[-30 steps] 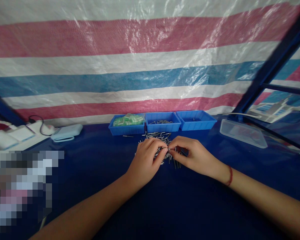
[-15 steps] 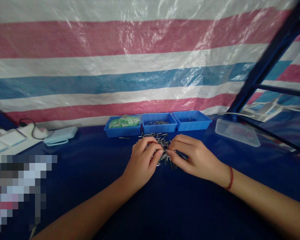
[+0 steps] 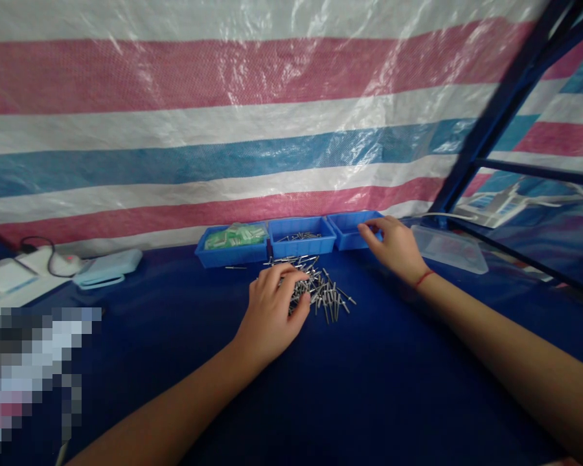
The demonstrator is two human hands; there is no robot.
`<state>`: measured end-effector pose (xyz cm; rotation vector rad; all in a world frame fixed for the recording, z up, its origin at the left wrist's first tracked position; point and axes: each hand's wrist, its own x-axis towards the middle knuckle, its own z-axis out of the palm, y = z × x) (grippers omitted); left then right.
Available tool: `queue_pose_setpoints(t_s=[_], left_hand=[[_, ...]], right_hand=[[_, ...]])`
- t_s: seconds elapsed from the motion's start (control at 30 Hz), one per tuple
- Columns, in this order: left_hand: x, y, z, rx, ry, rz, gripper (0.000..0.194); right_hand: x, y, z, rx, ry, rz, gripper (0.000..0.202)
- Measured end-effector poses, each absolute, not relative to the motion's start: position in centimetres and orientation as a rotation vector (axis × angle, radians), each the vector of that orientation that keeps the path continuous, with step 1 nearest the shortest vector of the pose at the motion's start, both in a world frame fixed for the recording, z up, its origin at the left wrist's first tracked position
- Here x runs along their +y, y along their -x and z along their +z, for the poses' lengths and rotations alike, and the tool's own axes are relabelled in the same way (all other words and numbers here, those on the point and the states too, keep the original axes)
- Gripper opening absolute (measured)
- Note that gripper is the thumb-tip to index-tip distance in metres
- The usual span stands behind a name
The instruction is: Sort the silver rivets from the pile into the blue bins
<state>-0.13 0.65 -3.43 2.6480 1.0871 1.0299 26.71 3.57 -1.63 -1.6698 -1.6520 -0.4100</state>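
Observation:
A loose heap of metal blind rivets (image 3: 328, 298) lies on the dark blue table. My left hand (image 3: 274, 304) rests over the heap's left side, thumb and fingers apart, hiding part of it. Above the front right of the right blue bin (image 3: 352, 241), my right hand (image 3: 393, 246) hovers with fingers loosely bent and nothing visible between them. That bin's contents are partly covered by the hand. Several rivets lie in the middle blue bin (image 3: 304, 247). Green-and-clear plastic packets (image 3: 236, 236) fill the left blue bin (image 3: 230, 257).
A clear plastic lid (image 3: 451, 251) lies right of the bins, near a blue metal frame (image 3: 486, 123). Far left are a light blue case (image 3: 109, 266) and a white power strip (image 3: 10, 281) with a cable. A striped plastic sheet (image 3: 214, 129) hangs behind.
My right hand has left the heap and moved up and right to the right bin. My left hand has stayed at the heap, its fingers now apart. The view has shifted slightly.

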Motion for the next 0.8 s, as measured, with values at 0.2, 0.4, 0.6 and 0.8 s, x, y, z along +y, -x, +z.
queue_pose_setpoints(t_s=[0.2, 0.4, 0.6, 0.8], left_hand=[[0.5, 0.1, -3.7, 1.139, -2.715, 0.88, 0.011], [0.5, 0.1, -3.7, 1.142, -2.759, 0.845, 0.007], [0.8, -0.5, -3.4, 1.108, -2.857, 0.876, 0.021], [0.9, -0.9, -3.5, 1.132, -2.881, 0.86, 0.01]], right_hand=[[1.9, -23.7, -1.0, -1.799, 1.565, -0.288, 0.018], [0.1, -20.9, -0.6, -1.987, 1.413, -0.059, 0.016], [-1.0, -19.5, -0.5, -2.057, 1.325, 0.06, 0.015], [-0.5, -19.5, -1.1, -2.041, 1.368, 0.098, 0.016]])
